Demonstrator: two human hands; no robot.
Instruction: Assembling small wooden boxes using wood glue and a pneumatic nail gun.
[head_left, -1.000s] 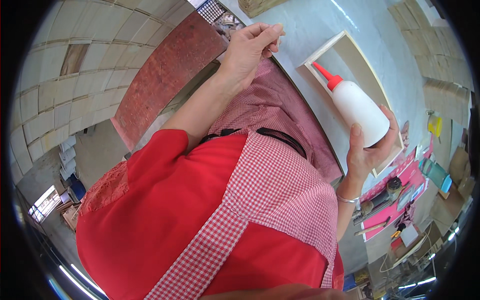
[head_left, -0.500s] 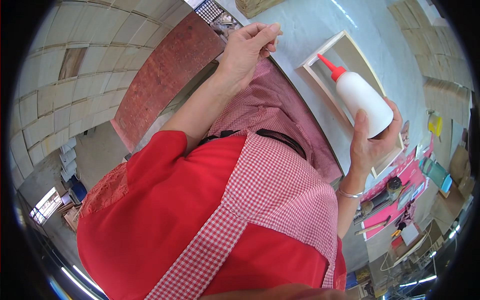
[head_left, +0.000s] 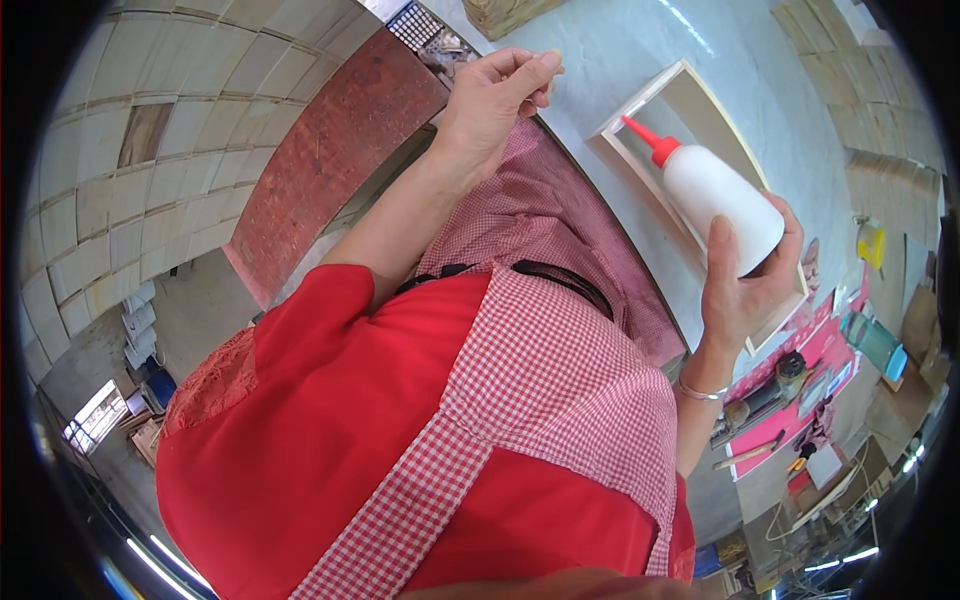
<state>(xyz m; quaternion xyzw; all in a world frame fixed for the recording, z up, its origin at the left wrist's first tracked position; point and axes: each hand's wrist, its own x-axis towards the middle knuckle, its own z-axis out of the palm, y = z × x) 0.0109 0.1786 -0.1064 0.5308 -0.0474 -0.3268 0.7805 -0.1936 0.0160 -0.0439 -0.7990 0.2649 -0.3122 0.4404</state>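
In my right hand is a white glue bottle with a red nozzle, tilted so that its tip points to the upper left. The tip is at the far left end of a pale wooden box frame; whether it touches the wood I cannot tell. The bottle and hand cover part of the frame. My left hand is raised left of the frame, near the table's edge, with thumb and fingers pinched together. Anything between those fingertips is too small to make out.
The frame rests on a light blue-grey tabletop. A wooden block and a black plastic basket are at the far side. Stacked wooden pieces stand beyond a reddish board. Tools lie on a pink sheet at right.
The bottle's nozzle has shifted slightly left and down along the frame's end. My left hand stays nearly in place, its fingers still pinched.
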